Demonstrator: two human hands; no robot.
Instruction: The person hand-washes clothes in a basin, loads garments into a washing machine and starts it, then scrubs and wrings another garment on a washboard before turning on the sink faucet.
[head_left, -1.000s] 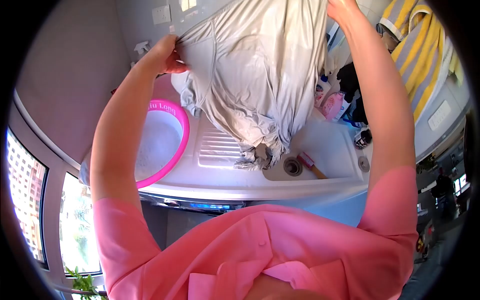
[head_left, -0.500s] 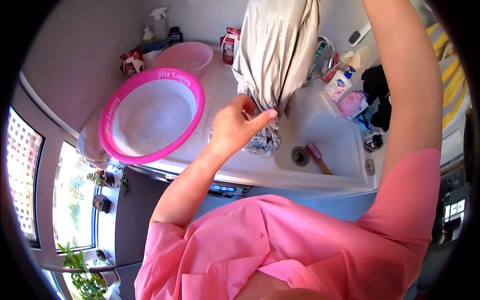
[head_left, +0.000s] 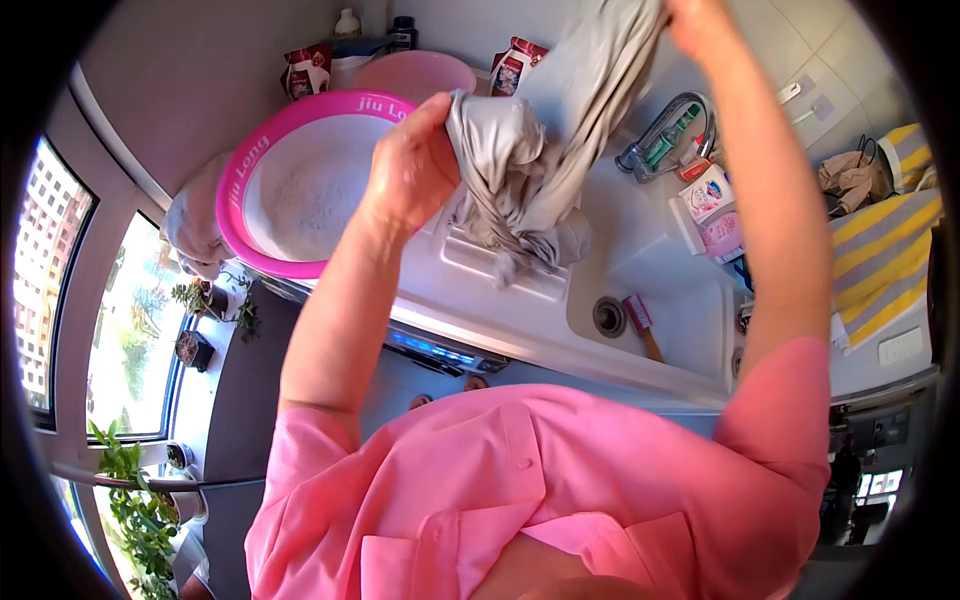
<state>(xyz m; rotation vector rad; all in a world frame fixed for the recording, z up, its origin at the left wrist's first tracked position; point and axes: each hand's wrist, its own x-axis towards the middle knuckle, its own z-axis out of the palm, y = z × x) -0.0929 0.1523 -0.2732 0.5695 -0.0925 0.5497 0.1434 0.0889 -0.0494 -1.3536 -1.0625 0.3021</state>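
Grey garment (head_left: 497, 142) — creased, twisted, bunched — right hand (head_left: 703, 32) clenching it; left hand (head_left: 412, 168) touching, grip unclear.

Light grey cloth (head_left: 503, 130), creased, bunched; one length pulled upward, lower folds over ridged drainboard (head_left: 470, 257).

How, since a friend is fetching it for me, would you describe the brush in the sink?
Find the white sink, right of the pink-rimmed tub. In it, just right of the round drain, lies the brush. Its reddish head and yellow-brown handle set it apart from the grey drain beside it.
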